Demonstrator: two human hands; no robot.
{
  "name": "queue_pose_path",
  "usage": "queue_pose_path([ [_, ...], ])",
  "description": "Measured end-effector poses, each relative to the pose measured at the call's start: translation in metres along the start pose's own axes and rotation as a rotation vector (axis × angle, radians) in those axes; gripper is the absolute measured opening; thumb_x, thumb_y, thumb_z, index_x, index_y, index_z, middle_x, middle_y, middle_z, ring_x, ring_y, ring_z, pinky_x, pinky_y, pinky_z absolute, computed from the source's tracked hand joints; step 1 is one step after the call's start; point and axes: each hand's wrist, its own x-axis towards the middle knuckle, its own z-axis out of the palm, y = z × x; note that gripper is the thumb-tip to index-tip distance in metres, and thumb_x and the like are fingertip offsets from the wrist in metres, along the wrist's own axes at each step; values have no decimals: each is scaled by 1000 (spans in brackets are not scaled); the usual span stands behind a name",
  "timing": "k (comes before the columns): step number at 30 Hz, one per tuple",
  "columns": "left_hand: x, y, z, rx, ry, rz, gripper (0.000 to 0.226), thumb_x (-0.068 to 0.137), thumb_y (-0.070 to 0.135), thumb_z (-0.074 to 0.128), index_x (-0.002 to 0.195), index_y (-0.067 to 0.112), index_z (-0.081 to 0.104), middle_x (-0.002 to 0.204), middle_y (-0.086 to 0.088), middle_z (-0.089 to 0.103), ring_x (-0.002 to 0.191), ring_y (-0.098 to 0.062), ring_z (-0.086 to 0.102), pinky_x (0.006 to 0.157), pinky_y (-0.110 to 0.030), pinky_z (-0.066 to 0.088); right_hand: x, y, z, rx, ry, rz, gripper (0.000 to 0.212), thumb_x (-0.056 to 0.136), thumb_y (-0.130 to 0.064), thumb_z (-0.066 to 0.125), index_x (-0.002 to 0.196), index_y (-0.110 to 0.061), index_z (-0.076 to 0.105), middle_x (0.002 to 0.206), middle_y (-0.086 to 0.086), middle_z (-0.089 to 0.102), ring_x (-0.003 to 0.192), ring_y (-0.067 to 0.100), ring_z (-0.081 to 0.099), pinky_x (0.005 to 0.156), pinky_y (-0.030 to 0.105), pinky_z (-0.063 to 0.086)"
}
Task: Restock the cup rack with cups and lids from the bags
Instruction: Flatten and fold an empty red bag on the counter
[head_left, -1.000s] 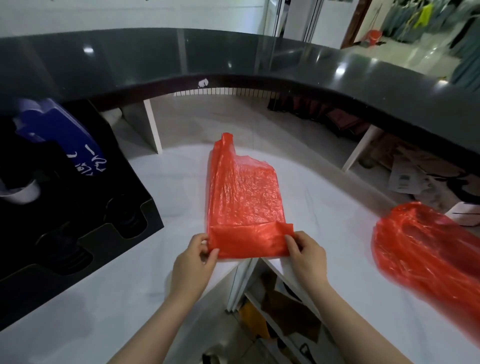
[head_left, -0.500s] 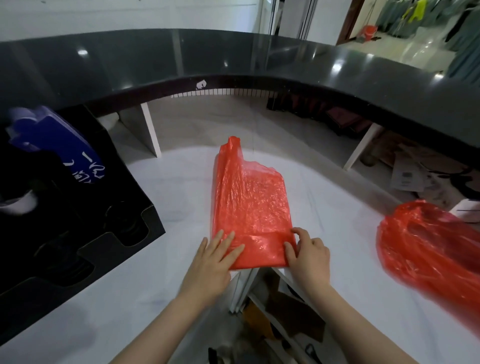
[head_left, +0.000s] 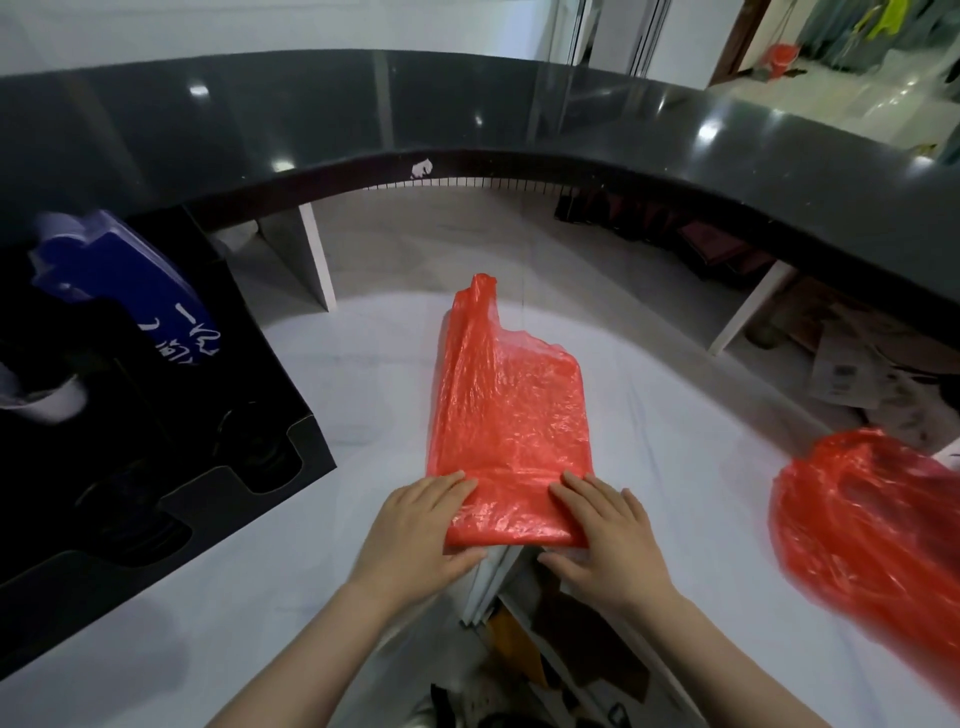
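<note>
- We see a flat red bag (head_left: 511, 415) lying on the white counter (head_left: 363, 395), its near end folded over at the counter edge; it looks emptied, nothing bulging inside.
- Our left hand (head_left: 421, 530) presses the folded end's left corner, fingers straight and together, grasping nothing.
- Our right hand (head_left: 605, 530) presses the right corner the same way, fingers flat on the plastic.
- A second red bag (head_left: 872, 525) sits well apart at right, bulging; we cannot tell its contents.
- The black cup rack (head_left: 156, 441) stands at left, round slots in front; something white shows in it, blurred.
- A blue pack (head_left: 124, 280) leans at the rack's top.
- A dark raised counter (head_left: 467, 104) curves behind.
</note>
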Motion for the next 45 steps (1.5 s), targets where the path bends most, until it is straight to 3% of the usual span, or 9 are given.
queue_pose_path([
  [4,9,-11,-9,-242,73,-131,51,73,22,65,122,32,58,116,9,63,106,-10,57,94,-25,40,2,11,-7,316,274,131,35,73,-9,75,106,-22,70,107,-2,69,100,20,63,86,21,39],
  [10,28,-3,-9,-507,246,-492,21,83,34,69,99,40,56,82,27,62,74,5,60,60,-11,42,31,10,-11,512,330,400,7,88,-30,64,81,-26,65,65,-13,61,69,7,59,56,15,34],
  [15,41,2,-8,-359,225,-527,61,82,42,69,133,36,37,107,13,60,84,-9,60,64,-22,45,35,10,-3,494,329,379,38,86,-23,64,119,-31,49,74,-10,63,76,11,59,69,31,48],
  [19,43,6,-4,110,266,-107,70,77,13,73,138,28,44,145,-12,41,116,-35,56,91,-48,49,34,7,1,243,370,264,42,81,-12,64,121,-26,57,114,4,57,108,28,51,89,40,44],
  [24,49,3,2,88,-129,47,57,97,40,36,150,35,16,160,6,12,147,-17,5,115,-34,-6,33,7,4,24,165,111,54,92,-54,45,143,-37,38,160,-3,13,147,28,8,116,47,12],
  [28,55,-3,-2,91,-195,56,75,87,62,42,151,34,15,160,6,10,146,-14,7,116,-28,1,39,24,-3,72,-64,44,89,71,-79,46,147,-38,26,155,-18,19,146,13,11,115,45,7],
  [33,59,-9,-16,-110,-86,-47,62,72,19,58,132,31,45,132,6,54,118,-13,45,97,-26,39,35,32,-10,384,214,189,47,73,-12,65,116,-30,64,110,-10,63,108,14,56,94,26,39],
  [40,53,-7,-10,-613,176,-472,9,81,39,66,86,43,60,77,25,67,72,6,62,63,-23,49,44,33,-10,513,327,368,25,91,-30,58,69,-19,60,68,-9,59,75,16,57,59,24,37],
  [45,62,8,-6,-334,180,-484,48,84,36,64,126,32,42,76,11,60,76,-11,60,62,-30,47,50,26,-10,615,378,447,40,88,-20,62,123,-28,45,61,-2,56,62,13,57,56,27,41],
])
